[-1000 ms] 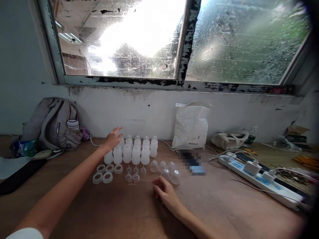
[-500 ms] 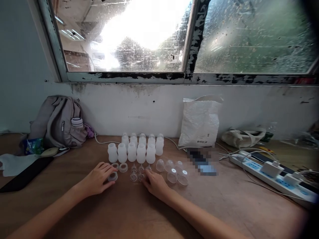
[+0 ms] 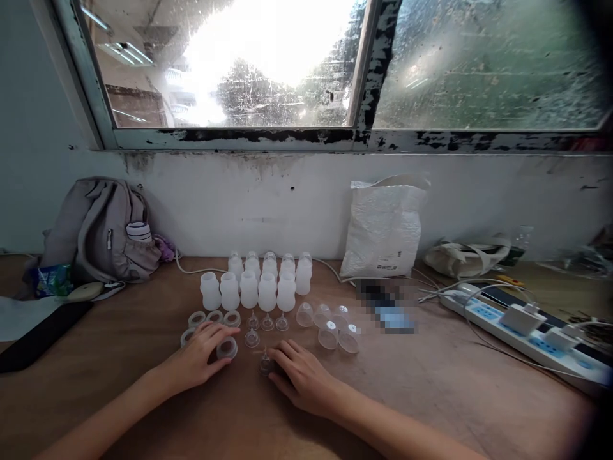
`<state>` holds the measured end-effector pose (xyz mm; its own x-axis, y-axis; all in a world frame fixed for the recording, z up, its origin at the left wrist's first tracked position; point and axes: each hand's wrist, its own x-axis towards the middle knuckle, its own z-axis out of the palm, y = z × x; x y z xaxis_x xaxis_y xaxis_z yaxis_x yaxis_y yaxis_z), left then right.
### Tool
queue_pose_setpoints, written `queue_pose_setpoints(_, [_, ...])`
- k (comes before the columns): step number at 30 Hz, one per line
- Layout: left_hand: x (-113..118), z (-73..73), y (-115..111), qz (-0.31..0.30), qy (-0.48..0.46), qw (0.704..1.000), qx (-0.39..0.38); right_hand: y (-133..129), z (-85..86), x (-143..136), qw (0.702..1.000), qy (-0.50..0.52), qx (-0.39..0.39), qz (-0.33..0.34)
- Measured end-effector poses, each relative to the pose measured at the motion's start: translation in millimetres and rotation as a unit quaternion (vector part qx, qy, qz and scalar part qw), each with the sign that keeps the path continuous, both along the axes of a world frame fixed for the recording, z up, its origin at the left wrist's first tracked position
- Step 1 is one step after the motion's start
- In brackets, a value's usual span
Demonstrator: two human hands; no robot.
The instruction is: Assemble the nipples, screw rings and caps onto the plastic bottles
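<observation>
My left hand (image 3: 198, 358) has its thumb and fingers round the edge of a translucent bottle collar ring (image 3: 227, 347), low over the table. More collar rings (image 3: 196, 319) lie behind and beneath its fingers. My right hand (image 3: 301, 377) pinches a clear bottle nipple (image 3: 265, 364) in front of the other nipples (image 3: 251, 337), which stand tip up. Behind them frosted baby bottles (image 3: 249, 291) stand upright in a row, open at the top. A second row of bottles (image 3: 303, 275) behind has domed tops. Right of the nipples sit several clear dome caps (image 3: 328, 335).
A white plastic bag (image 3: 383, 230) leans on the wall, with a blurred phone-like object (image 3: 390, 313) before it. A power strip (image 3: 522, 338) with chargers and cables lies at right. A grey backpack (image 3: 96, 230) and black flat case (image 3: 43, 335) are at left.
My right hand has drawn one nipple out of its group toward me. My left hand has shifted the collar ring slightly right and nearer. The view has turned a little.
</observation>
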<state>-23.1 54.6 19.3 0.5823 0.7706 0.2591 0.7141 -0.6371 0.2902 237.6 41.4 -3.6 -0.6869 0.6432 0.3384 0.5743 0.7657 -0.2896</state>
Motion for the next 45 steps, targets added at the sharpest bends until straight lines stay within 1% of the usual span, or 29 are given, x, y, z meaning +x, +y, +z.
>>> queue_pose_setpoints(3, [20,1.9,-9,-0.018,-0.061,0.998,-0.001,0,-1.3,1,1.0,0.027,-0.004,-0.006])
queue_pose_setpoints(7, [41,4.4,-14,-0.067,-0.135,0.989,0.006,-1,-1.2,0,0.999,0.037,0.005,-0.007])
queue_pose_setpoints(9, [48,7.7,-13,-0.088,-0.154,0.984,-0.002,-1,-0.9,0,0.999,0.039,0.007,-0.012])
queue_pose_setpoints(13, [58,13.4,-7,-0.121,-0.154,0.981,-0.004,0,-1.5,0,0.998,0.05,-0.001,-0.028])
queue_pose_setpoints(15, [60,12.5,-5,-0.126,-0.152,0.98,-0.006,1,-3.2,0,0.998,0.061,-0.009,-0.027])
queue_pose_setpoints(17, [61,8.8,-3,-0.125,-0.156,0.98,-0.012,4,-6.2,1,0.995,0.094,-0.021,-0.029])
queue_pose_setpoints(21, [58,-1.2,-3,-0.117,-0.154,0.98,-0.042,12,-13.6,3,0.977,0.198,-0.049,-0.061])
queue_pose_setpoints(23, [56,-5.4,-4,-0.117,-0.15,0.98,-0.06,15,-15.1,4,0.973,0.211,-0.06,-0.069])
queue_pose_setpoints(26, [55,-11.2,-2,-0.115,-0.162,0.977,-0.075,13,-13.1,4,0.979,0.181,-0.07,-0.057])
queue_pose_setpoints(32, [56,-21.3,2,-0.113,-0.166,0.973,-0.114,6,-5.5,2,0.99,0.123,-0.064,-0.021])
queue_pose_setpoints(40, [56,-17.0,3,-0.096,-0.169,0.975,-0.104,6,-6.5,1,0.993,0.101,-0.066,-0.014])
queue_pose_setpoints(45, [61,-20.9,3,-0.058,-0.223,0.968,-0.098,7,-5.0,1,0.991,0.111,-0.071,-0.013])
